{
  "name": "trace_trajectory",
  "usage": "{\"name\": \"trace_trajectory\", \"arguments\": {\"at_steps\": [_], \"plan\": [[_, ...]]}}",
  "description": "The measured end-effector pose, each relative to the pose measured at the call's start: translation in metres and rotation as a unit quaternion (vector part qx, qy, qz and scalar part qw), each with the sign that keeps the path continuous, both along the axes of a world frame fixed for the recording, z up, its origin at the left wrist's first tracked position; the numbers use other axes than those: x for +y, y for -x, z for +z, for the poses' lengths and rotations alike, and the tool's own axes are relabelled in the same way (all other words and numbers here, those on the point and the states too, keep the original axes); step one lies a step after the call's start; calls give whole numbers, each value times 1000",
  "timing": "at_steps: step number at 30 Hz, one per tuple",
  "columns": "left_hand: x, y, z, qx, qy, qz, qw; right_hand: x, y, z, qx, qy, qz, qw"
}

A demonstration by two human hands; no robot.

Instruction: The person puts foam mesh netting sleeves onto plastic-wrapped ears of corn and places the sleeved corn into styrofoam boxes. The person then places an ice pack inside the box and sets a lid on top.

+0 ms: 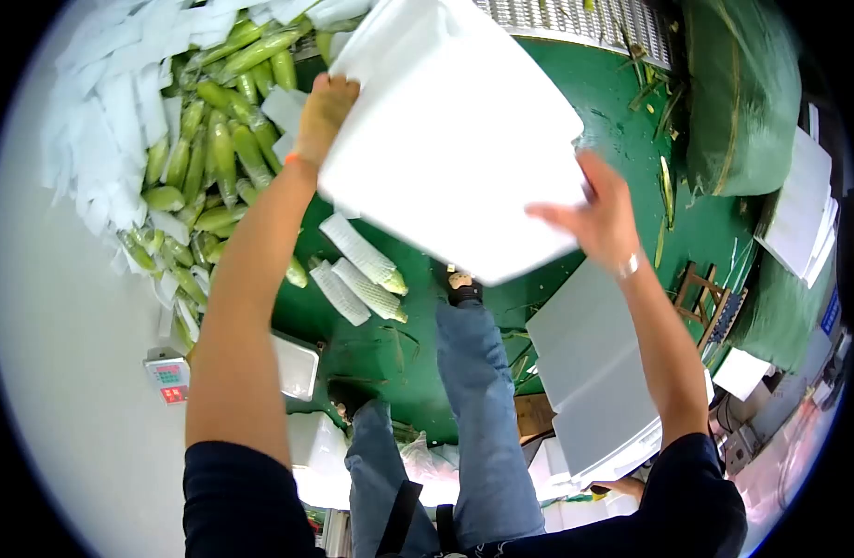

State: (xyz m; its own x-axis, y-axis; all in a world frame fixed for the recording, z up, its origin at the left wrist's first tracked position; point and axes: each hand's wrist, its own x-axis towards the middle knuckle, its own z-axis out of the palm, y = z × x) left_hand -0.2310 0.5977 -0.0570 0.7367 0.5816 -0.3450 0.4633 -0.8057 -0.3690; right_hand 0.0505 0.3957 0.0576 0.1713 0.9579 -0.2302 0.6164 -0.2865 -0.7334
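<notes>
the two hands are well apart, one at each side of a large white box [455,158], which is held tilted in the air above the green floor [622,130]. the left hand [326,116] is closed on the upper left edge of this box, with an orange band [299,162] on its wrist. the right hand [590,209] is at the right edge, its thumb spread over the white face; it is blurred, so i cannot tell whether it grips firmly. below the box, toward the left edge of the floor, lie three vegetables in white net sleeves [362,268], side by side. farther to the upper left corner of the floor there is a heap of long green vegetables [224,153], and beside it a big pile of white sleeves [92,149]. at the upper edge of the floor runs a metal grating [580,19]. along the right edge stand a green wrapped bundle [739,102] and, nearer to the person, a small wooden stool [701,302]. pale flat panels [590,344] lie near the right leg.
</notes>
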Motion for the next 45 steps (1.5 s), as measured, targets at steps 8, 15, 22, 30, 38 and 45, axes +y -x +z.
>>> {"name": "trace_trajectory", "arguments": {"at_steps": [8,15,22,30,38,45], "plan": [[-70,171,74,-81,45,137,986,-136,77,142,51,-73,257,962],[-89,263,65,-241,-42,224,943,-211,185,164,-143,37,158,976],[-309,413,56,-505,23,396,767,-288,281,115,-246,73,73,964],[-665,529,41,-335,231,715,569,-336,303,-18,-303,20,181,936],[-630,471,134,-572,249,781,17,-346,442,14,-76,-19,466,881],[-630,517,62,-341,108,888,289,-342,567,-65,-64,-61,596,798]]}}
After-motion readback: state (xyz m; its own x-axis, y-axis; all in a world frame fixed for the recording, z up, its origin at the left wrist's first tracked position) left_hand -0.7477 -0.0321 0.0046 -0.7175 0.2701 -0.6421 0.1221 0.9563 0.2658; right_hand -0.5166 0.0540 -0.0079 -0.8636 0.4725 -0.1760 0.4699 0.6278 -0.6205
